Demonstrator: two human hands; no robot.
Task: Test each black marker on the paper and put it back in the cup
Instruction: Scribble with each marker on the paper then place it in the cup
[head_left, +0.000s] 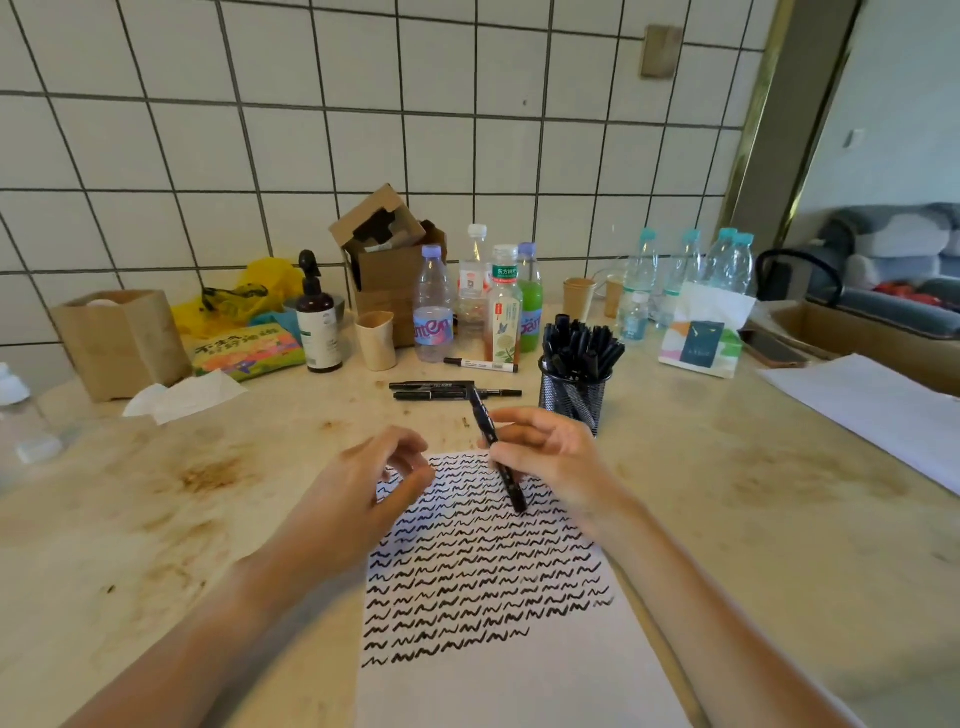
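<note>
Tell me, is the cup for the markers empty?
No, the black mesh cup is packed full of black markers, while the right hand holds one more marker over the paper.
</note>
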